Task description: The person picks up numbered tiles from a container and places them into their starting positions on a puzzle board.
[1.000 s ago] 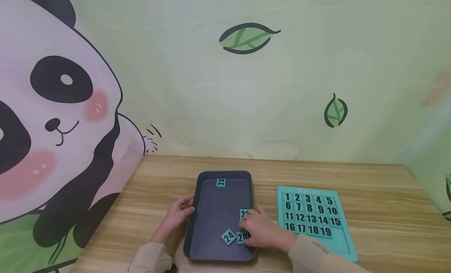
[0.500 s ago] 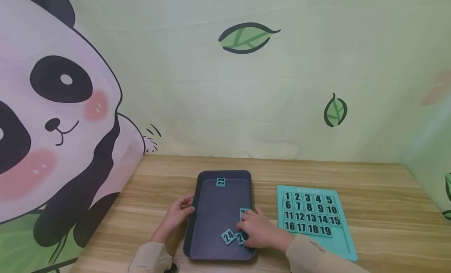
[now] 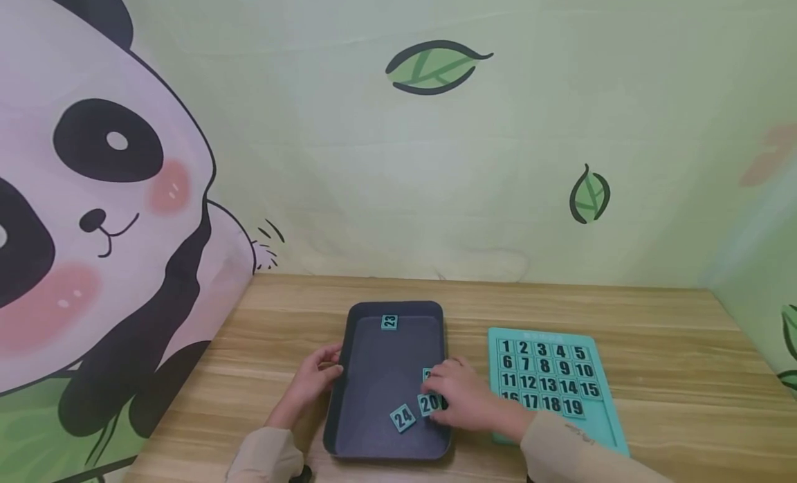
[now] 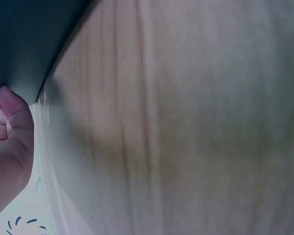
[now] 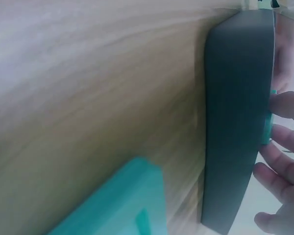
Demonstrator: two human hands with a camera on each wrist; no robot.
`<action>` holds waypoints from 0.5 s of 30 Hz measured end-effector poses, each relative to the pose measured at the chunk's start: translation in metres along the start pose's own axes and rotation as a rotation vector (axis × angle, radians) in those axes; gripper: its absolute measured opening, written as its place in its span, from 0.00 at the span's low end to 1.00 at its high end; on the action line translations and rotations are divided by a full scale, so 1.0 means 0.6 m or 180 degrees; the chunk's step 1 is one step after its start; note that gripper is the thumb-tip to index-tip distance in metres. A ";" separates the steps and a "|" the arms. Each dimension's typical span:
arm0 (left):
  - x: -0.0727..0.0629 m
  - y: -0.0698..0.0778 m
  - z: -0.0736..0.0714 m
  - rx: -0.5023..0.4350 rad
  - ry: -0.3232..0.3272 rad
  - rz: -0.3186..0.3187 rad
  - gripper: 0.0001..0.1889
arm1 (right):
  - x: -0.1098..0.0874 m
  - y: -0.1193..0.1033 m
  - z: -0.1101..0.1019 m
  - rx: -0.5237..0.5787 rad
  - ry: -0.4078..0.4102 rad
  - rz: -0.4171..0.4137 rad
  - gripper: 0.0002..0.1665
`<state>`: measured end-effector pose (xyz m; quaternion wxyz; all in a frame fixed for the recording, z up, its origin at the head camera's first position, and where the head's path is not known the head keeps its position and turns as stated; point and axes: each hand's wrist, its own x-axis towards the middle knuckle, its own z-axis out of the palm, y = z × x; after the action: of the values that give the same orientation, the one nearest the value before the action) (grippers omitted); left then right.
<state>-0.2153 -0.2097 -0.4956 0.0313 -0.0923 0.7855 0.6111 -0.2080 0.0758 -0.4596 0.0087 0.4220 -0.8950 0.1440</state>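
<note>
A dark rectangular tray [image 3: 386,372] lies on the table. My left hand [image 3: 311,379] holds its left side, with the thumb [image 4: 12,100] against the outer wall. At the tray's right side, my right hand [image 3: 467,396] pinches the number tile 20 [image 3: 428,404] between thumb and fingers. In the right wrist view the tile's teal edge [image 5: 268,128] shows between the fingertips, at the tray's rim. Tile 24 [image 3: 402,418] lies askew nearby, and tile 23 [image 3: 389,322] lies sideways at the far end. Another tile [image 3: 426,374] is mostly hidden behind my right fingers.
A teal number board [image 3: 607,417] stands right of the tray, with tiles 1 to 19 in rows; my right forearm covers its near left corner. The wooden table [image 3: 685,372] meets a green wall cloth [image 3: 311,158] printed with a panda and leaves.
Tile 20 has moved a little away from me in the right hand's grip, and that hand has shifted slightly up and right. The left hand and tray have stayed in place.
</note>
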 end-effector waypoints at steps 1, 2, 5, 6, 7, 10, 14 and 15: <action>0.000 0.000 0.001 0.0008 0.0000 0.0005 0.23 | -0.003 0.002 -0.003 -0.0005 0.0060 -0.0015 0.18; 0.001 -0.001 0.001 0.0010 0.0007 0.0008 0.23 | -0.006 0.004 -0.006 -0.0001 0.0106 -0.0016 0.18; 0.002 -0.002 0.002 0.0016 0.0007 0.0004 0.23 | -0.015 0.009 -0.017 0.0054 0.0262 -0.0037 0.18; 0.001 -0.003 0.003 0.0034 0.0010 0.0014 0.23 | -0.019 0.011 -0.021 0.0089 0.0292 -0.0036 0.18; 0.002 -0.003 0.003 0.0045 0.0013 0.0018 0.23 | -0.022 0.014 -0.025 0.0116 0.0312 -0.0032 0.18; 0.000 -0.003 0.003 0.0050 0.0004 0.0032 0.23 | -0.033 0.023 -0.035 0.0119 0.0354 0.0006 0.19; 0.000 -0.002 0.002 0.0037 -0.0005 0.0041 0.23 | -0.049 0.039 -0.047 0.0130 0.0389 0.0108 0.20; 0.001 -0.002 0.002 0.0030 -0.0004 0.0044 0.24 | -0.054 0.043 -0.050 0.0156 0.0386 0.0156 0.20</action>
<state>-0.2155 -0.2089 -0.4973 0.0281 -0.0863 0.7890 0.6076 -0.2098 0.1236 -0.4415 0.0490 0.3906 -0.8991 0.1914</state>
